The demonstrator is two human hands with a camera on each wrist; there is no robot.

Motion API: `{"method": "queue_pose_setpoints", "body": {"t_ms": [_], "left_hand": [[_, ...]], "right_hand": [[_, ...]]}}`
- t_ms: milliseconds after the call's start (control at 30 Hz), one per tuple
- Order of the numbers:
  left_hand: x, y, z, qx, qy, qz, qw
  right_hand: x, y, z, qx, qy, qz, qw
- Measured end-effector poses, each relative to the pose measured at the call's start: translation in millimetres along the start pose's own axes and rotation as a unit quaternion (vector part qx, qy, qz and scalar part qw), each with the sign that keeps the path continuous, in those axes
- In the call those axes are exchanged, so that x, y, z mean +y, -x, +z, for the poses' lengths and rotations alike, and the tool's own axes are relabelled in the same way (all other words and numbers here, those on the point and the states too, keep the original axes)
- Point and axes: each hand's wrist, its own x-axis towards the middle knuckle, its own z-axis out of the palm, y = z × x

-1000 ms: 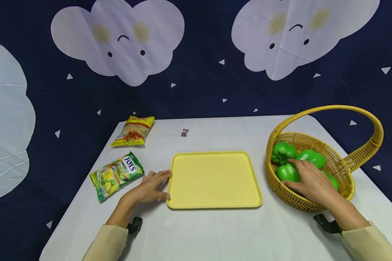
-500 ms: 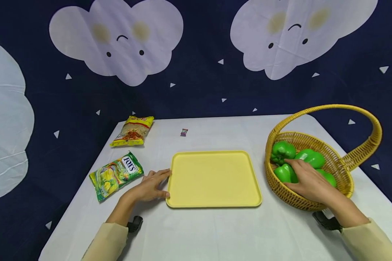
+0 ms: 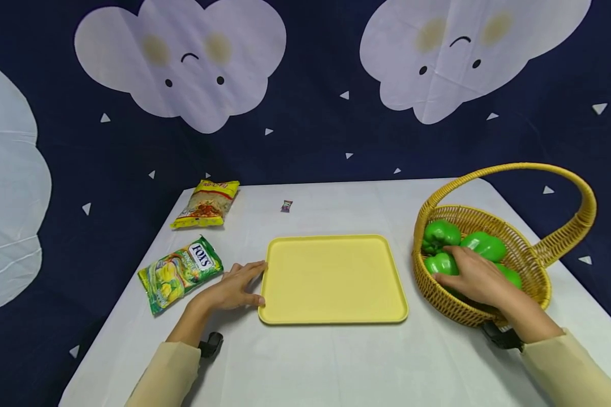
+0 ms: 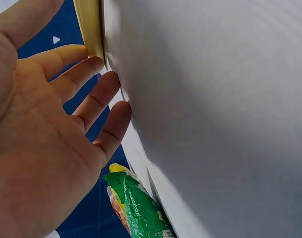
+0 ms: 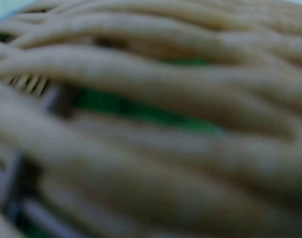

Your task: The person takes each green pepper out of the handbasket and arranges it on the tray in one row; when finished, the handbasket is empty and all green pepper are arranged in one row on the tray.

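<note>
In the head view a yellow tray [image 3: 333, 280] lies on the white table. My left hand [image 3: 232, 287] rests at its left edge, fingertips and thumb touching the rim. The left wrist view shows that hand's fingers [image 4: 84, 82] extended, with nothing in the palm. At the right, my right hand [image 3: 476, 277] reaches into a wicker basket [image 3: 433, 299] that contains several green bell peppers. Its thumb and fingers are around the front green bell pepper [image 3: 440, 264], which the hand partly hides. The right wrist view is filled by blurred basket weave [image 5: 141, 79], so the grip is hidden there.
A green Fox's candy bag [image 3: 180, 274] lies left of the tray. Behind it is a yellow snack packet [image 3: 207, 204]. A tiny wrapped sweet [image 3: 286, 206] sits near the back edge. The basket's tall handle [image 3: 519, 166] arches above the peppers.
My right hand has shifted slightly left in the basket, and its thumb now lies lower across the front pepper, which has moved a little. The left hand and tray stay put.
</note>
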Motion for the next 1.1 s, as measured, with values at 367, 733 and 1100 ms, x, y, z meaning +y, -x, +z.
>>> {"method": "queue_pose_setpoints", "body": {"t_ms": [367,733,1100], "left_hand": [[3.3,-0.9,-0.2,-0.001,-0.007,0.001,1.0000],[4.3,0.8,0.4,-0.004,-0.015,-0.005,0.9999],[3.0,1.5,0.2,-0.005,-0.025,0.005,0.9997]], "right_hand": [[2,4.2,0,0.000,-0.018,0.003,0.9998],[-1,24.3,-11,0.100,-0.031,-0.030,0.9940],[-26,33.3,-23,0.199,-0.080,-0.094,0.9721]]}}
